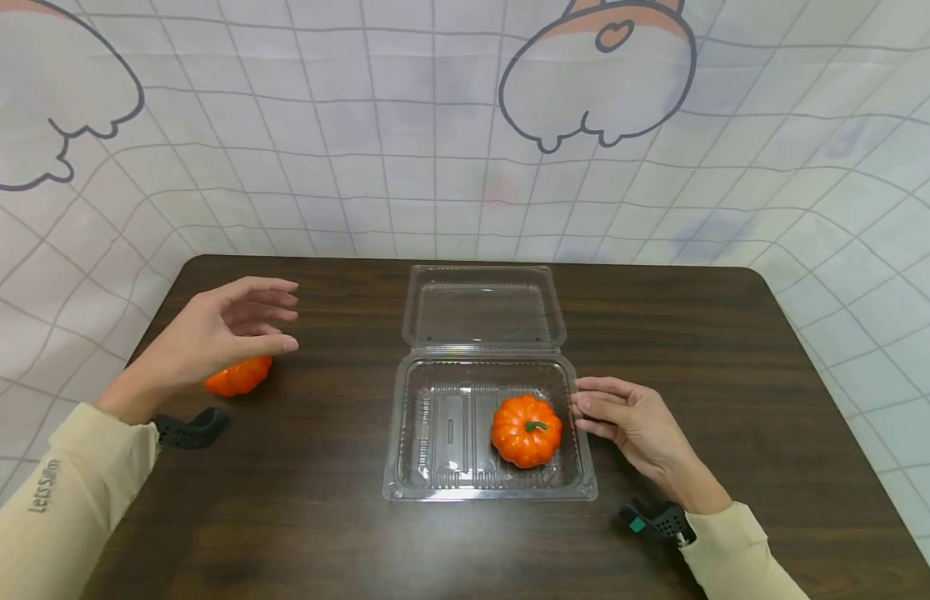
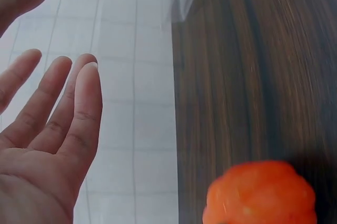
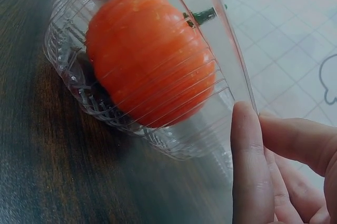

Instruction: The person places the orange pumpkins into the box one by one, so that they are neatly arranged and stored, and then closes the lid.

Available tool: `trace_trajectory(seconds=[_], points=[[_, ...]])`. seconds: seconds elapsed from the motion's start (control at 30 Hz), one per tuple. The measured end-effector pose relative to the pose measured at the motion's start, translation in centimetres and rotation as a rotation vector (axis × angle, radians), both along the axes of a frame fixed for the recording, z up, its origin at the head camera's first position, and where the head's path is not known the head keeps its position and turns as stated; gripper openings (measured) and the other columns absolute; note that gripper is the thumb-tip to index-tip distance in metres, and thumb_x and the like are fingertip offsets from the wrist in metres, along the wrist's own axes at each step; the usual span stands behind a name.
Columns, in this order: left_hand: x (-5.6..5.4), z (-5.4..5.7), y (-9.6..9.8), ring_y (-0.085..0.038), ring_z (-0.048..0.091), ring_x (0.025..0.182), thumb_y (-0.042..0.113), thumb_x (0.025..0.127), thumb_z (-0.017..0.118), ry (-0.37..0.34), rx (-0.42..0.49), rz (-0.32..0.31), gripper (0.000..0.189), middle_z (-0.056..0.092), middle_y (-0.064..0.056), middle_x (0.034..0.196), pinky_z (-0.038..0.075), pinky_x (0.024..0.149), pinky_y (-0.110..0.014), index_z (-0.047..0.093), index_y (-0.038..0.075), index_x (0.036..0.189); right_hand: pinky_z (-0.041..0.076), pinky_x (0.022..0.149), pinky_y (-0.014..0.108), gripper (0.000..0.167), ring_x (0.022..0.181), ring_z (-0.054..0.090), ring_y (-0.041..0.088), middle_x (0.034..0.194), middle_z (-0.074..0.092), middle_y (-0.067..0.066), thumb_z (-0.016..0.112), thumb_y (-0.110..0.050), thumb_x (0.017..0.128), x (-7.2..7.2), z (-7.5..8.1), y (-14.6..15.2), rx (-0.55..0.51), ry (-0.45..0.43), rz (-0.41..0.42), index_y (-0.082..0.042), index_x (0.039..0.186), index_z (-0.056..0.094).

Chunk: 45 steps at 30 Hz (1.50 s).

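Note:
A clear plastic clamshell container (image 1: 450,442) lies with its lid (image 1: 483,312) folded back on the dark wooden table. In the right part of its base sits a small orange pumpkin (image 1: 527,437) with a green stem. My right hand (image 1: 637,429) pinches the container's right rim between thumb and fingers, as the right wrist view shows close up. On the left, my left hand (image 1: 228,329) is raised with its fingers spread from the thumb, holding nothing. A second orange pumpkin (image 1: 240,379) rests on the table below it, partly hidden by that hand in the head view.
The dark table (image 1: 322,467) has rounded far corners. Behind it and at both sides hangs a white grid-patterned cloth (image 1: 435,167) with cartoon drawings. Black bands (image 1: 191,429) are worn on both wrists.

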<state>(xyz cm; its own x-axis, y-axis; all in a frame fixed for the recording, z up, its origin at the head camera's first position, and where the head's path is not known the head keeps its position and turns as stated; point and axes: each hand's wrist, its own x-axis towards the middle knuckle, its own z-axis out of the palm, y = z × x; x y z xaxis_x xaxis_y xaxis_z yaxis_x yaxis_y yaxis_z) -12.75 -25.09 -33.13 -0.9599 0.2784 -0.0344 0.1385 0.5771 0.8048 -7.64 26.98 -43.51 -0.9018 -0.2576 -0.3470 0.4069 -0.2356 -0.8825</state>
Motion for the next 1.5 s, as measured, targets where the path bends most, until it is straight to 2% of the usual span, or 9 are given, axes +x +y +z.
trace_trajectory(seconds=[0.2,0.33,0.5,0.63,0.8,1.17,1.33,1.5], points=[[0.3,-0.5,-2.2,0.005,0.067,0.11,0.018,0.088,0.085,0.057,-0.016,0.039,0.06,0.066,0.013,0.13,0.057,0.084,-0.01,0.058,0.024,0.141,0.065,0.085,0.027,0.022,0.09,0.078,0.011,0.101,0.08,-0.002,0.067,0.0,0.098,0.0,0.1,0.0,-0.002,0.0,0.007,-0.013,0.115,0.073],[0.5,-0.6,-3.2,0.007,0.067,0.107,0.012,0.086,0.085,0.093,-0.029,0.045,0.061,0.066,0.019,0.126,0.056,0.081,-0.01,0.059,0.021,0.14,0.065,0.085,0.027,0.022,0.091,0.078,0.012,0.102,0.08,-0.002,0.067,-0.001,0.098,0.1,0.3,0.0,-0.002,-0.011,0.0,-0.013,0.114,0.074],[1.1,-1.1,-4.5,0.01,0.066,0.106,0.005,0.084,0.085,0.104,-0.032,0.047,0.063,0.064,0.024,0.126,0.056,0.081,-0.008,0.058,0.016,0.14,0.065,0.085,0.027,0.022,0.091,0.078,0.012,0.102,0.081,-0.002,0.068,-0.001,0.098,0.0,0.5,-0.1,0.002,-0.015,-0.005,-0.014,0.114,0.074],[1.8,-1.7,-5.5,0.011,0.065,0.106,0.006,0.083,0.086,0.118,-0.057,0.078,0.065,0.062,0.029,0.126,0.054,0.08,-0.006,0.058,0.015,0.14,0.065,0.084,0.027,0.022,0.091,0.078,0.011,0.102,0.081,-0.002,0.066,0.0,0.098,0.0,0.4,-0.1,-0.009,-0.011,0.001,-0.014,0.114,0.074],[2.6,-2.4,-6.3,0.012,0.064,0.106,0.003,0.081,0.087,0.138,-0.051,0.108,0.069,0.062,0.026,0.124,0.053,0.081,-0.005,0.057,0.014,0.142,0.064,0.085,0.027,0.022,0.091,0.079,0.012,0.103,0.081,-0.002,0.065,0.0,0.099,0.0,0.3,-0.1,-0.017,-0.002,0.011,-0.013,0.115,0.074],[3.6,-4.2,-8.9,0.015,0.064,0.099,-0.005,0.079,0.085,0.2,-0.019,0.204,0.065,0.064,0.031,0.116,0.052,0.078,-0.003,0.06,0.011,0.137,0.065,0.085,0.027,0.022,0.093,0.078,0.012,0.103,0.081,-0.001,0.064,0.0,0.1,0.0,0.3,-0.2,-0.035,0.016,0.02,-0.011,0.116,0.074],[3.9,-5.0,-9.8,0.018,0.062,0.098,0.002,0.082,0.086,0.181,-0.061,0.227,0.064,0.06,0.034,0.117,0.05,0.078,-0.001,0.058,0.008,0.14,0.065,0.085,0.027,0.022,0.092,0.078,0.012,0.103,0.081,0.0,0.063,0.0,0.101,0.1,0.3,-0.1,-0.035,0.03,0.028,-0.011,0.117,0.073],[4.0,-6.3,-10.0,0.021,0.059,0.096,0.007,0.082,0.088,0.167,-0.095,0.239,0.068,0.056,0.038,0.116,0.05,0.076,-0.001,0.056,0.005,0.142,0.065,0.085,0.028,0.023,0.093,0.079,0.013,0.104,0.081,0.0,0.062,0.0,0.101,0.1,0.3,0.0,-0.037,0.033,0.031,-0.011,0.117,0.073]])
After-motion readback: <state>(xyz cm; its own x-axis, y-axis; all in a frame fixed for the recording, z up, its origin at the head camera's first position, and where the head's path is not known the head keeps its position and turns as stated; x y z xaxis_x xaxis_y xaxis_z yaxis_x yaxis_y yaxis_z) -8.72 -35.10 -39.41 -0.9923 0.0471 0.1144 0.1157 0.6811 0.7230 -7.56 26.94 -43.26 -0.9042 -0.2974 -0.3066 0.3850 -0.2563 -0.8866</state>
